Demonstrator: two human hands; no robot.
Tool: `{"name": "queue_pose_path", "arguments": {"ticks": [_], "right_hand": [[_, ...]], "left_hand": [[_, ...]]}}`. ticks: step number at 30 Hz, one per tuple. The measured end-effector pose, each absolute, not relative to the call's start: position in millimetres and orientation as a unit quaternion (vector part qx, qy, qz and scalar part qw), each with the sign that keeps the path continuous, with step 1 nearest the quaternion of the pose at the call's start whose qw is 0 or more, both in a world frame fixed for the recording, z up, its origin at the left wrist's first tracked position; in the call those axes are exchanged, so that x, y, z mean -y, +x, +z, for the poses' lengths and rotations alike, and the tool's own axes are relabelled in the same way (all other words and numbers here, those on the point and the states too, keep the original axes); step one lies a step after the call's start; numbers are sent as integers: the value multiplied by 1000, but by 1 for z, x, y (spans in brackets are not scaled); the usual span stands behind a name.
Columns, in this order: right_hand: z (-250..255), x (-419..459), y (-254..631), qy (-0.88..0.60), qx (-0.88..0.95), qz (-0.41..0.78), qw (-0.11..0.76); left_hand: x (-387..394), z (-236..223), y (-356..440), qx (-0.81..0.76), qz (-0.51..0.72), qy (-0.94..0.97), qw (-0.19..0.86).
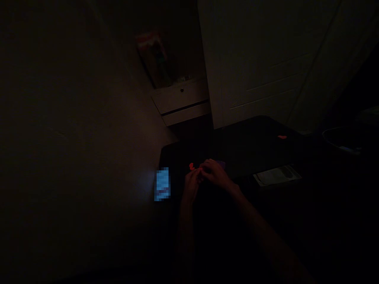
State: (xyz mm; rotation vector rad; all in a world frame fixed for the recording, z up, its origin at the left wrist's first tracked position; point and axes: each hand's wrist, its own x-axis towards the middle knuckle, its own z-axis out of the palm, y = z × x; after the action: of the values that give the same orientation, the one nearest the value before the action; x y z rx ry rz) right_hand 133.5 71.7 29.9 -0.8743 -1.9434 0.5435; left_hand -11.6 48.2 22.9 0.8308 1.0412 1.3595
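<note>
The room is very dark. My left hand (191,185) and my right hand (216,173) meet over a dark table (237,146), fingers closed together. Between their fingertips is a small bright orange-red piece (200,169), mostly covered, so its kind does not show. Just beyond my left fingertips is another orange-red bit (191,166), curved in outline; I cannot tell whether it joins the held piece. A purple thing (222,164) shows behind my right hand, partly hidden by it.
Another orange-red piece (282,137) lies toward the table's far right. A glowing blurred screen (162,184) is at the left edge by the wall (118,130). A pale flat object (276,176) sits at the near edge. Drawers (180,98) and a white door (251,71) stand behind.
</note>
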Motion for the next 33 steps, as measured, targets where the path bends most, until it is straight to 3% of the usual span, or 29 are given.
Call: {"name": "queue_pose_path", "arguments": {"ticks": [19,33], "right_hand": [[34,-71,132,-333,784,222,475],[40,-63,128,-332,771,276,468]], "left_hand": [[-52,22,-12,-420,612,329,584],[-51,17,-12,-445,637,367,511]]}}
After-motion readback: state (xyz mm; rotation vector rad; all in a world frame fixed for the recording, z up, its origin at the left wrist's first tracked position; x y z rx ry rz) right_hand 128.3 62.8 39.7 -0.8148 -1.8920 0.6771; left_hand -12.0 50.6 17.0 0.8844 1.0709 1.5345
